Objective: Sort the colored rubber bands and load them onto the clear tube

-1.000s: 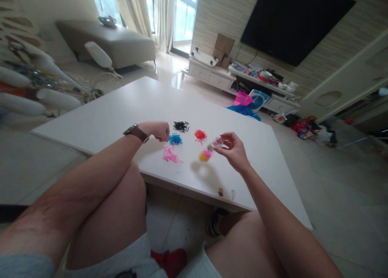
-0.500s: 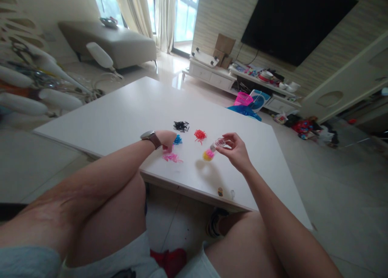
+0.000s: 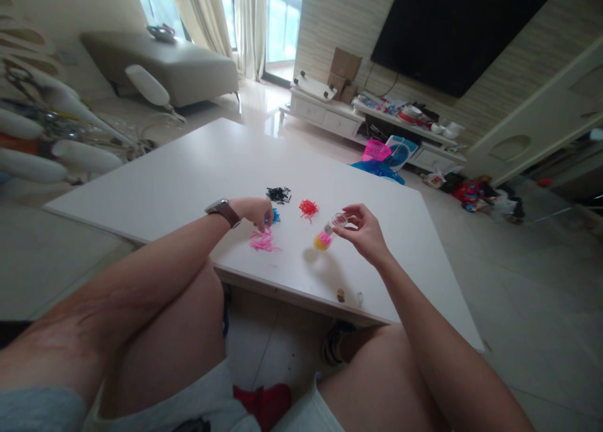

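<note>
My right hand [image 3: 365, 231] grips a small clear bottle [image 3: 338, 221] by its rim, tilted, with pink and yellow pieces in its lower end. My left hand [image 3: 257, 212], wearing a watch at the wrist, hovers with fingers pinched together just above a pile of pink rubber bands [image 3: 264, 241]. What sits between those fingertips is too small to make out. Partly behind this hand lies a pile of blue bands [image 3: 275, 216]. Black bands [image 3: 279, 195] and red bands [image 3: 309, 210] form separate piles farther back.
The white table [image 3: 188, 174] carries all the piles. Near its front edge lie a small yellow-and-dark object [image 3: 340, 295] and a small clear piece [image 3: 360, 298]. Beyond the table stand a pink basket [image 3: 375, 150] and a low white cabinet [image 3: 325, 115].
My left hand has lifted slightly and shifted left, uncovering more of the pink pile. The right hand keeps the bottle in nearly the same place. The whole view has shifted a little.
</note>
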### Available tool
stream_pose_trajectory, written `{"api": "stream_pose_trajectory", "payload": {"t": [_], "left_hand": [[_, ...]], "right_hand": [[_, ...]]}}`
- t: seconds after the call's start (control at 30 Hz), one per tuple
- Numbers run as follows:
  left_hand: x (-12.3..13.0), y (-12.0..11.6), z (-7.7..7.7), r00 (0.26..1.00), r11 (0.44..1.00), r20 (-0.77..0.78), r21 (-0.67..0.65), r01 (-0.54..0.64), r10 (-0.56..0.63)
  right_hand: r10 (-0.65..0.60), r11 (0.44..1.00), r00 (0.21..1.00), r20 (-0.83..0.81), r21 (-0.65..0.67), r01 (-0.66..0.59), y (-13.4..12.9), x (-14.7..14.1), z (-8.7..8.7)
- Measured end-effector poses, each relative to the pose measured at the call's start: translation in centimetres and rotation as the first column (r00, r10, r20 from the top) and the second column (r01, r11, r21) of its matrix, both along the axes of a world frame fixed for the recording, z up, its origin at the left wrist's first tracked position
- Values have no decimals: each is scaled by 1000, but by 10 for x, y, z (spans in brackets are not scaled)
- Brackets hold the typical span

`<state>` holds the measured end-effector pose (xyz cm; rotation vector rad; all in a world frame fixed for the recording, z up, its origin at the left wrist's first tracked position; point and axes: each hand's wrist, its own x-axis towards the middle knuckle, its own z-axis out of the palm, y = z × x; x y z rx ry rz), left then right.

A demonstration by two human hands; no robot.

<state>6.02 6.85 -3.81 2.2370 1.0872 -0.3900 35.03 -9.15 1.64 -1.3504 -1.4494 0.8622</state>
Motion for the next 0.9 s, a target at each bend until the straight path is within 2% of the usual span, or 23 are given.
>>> {"api": "stream_pose_trajectory", "payload": {"t": [0.2,0.43,0.57,0.77,0.9], "left_hand": [[7,-3,-11,998,999,-54,-12,41,-42],[12,-6,-17,998,997,-46,61,48,-45],[17,-14,-12,997,998,-78,52,27,-23],[17,-24,1,998,996,-46,-87,28,-32],[20,-28,2,997,994,-61,-103,37,-43]], "right_hand": [[7,1000,1000,12,-16,-7,0,0,-2],[20,1000,999,33,-9,-20,-1,0,-3],[26,1000,999,35,-9,-26,-1,0,-3],[34,999,999,28,-11,-34,0,0,-2],[34,999,999,19,-13,-34,-1,-1,-2]]}}
